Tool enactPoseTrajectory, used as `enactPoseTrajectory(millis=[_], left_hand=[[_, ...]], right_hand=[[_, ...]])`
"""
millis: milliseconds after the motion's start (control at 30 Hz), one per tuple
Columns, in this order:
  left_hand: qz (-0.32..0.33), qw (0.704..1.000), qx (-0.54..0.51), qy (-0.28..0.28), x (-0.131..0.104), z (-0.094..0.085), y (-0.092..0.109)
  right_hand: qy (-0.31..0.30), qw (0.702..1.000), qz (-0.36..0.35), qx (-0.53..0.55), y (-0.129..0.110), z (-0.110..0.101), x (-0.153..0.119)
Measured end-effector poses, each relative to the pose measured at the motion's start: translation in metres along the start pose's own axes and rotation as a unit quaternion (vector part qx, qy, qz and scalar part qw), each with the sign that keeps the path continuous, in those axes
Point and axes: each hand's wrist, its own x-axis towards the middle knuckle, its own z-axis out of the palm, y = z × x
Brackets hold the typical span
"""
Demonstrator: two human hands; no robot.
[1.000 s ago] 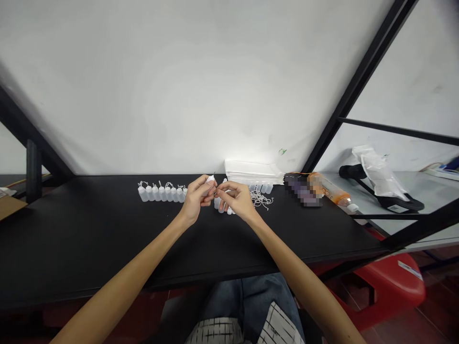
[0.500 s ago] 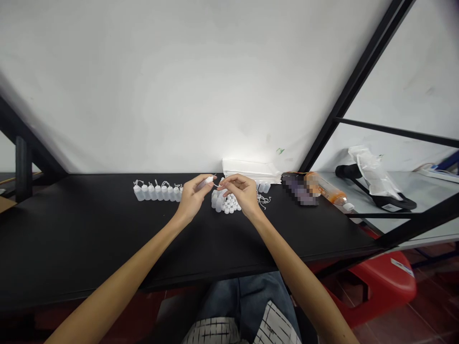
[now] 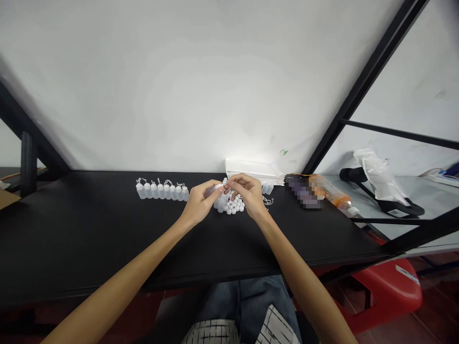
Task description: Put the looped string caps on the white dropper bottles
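Observation:
My left hand [image 3: 201, 199] is closed around a small white bottle [image 3: 218, 186], whose capped end points toward my right hand. The fingers of my right hand [image 3: 247, 193] are pinched at that end; whatever they hold is too small to make out. Beneath and between my hands lie several loose white caps [image 3: 234, 206] and some translucent bottles [image 3: 221, 205]. To the left stands a row of capped bottles [image 3: 161, 191] with white strings on top. Loose white strings [image 3: 267, 201] lie just right of my right hand.
A stack of white sheets [image 3: 253, 168] rests against the wall. Right of it on the black table [image 3: 107, 229] are a blurred dark item [image 3: 303, 191] and an orange-labelled bottle [image 3: 332, 193]. Black frame bars [image 3: 358, 88] rise at the right, above a red stool [image 3: 390, 286].
My hands have come closer together, the left one moving right with its bottle. The string seen between them earlier no longer shows. The whole view has shifted slightly.

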Motion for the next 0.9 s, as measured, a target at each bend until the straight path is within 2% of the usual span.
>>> enactPoseTrajectory(millis=[133,433,900], left_hand=[[0.017,1.000,-0.003,0.005,-0.0005,0.0014,0.0023],[-0.017,1.000,-0.007,0.013,-0.0009,0.0017,-0.0011],[0.011,1.000,-0.005,0.013,-0.0004,0.0021,-0.0016]], right_hand=[[-0.001,1.000,0.006,-0.002,-0.0006,0.0006,-0.0003],[0.002,1.000,0.008,0.003,-0.0015,0.0015,-0.0009],[0.006,1.000,0.017,0.013,-0.0001,0.0031,-0.0010]])
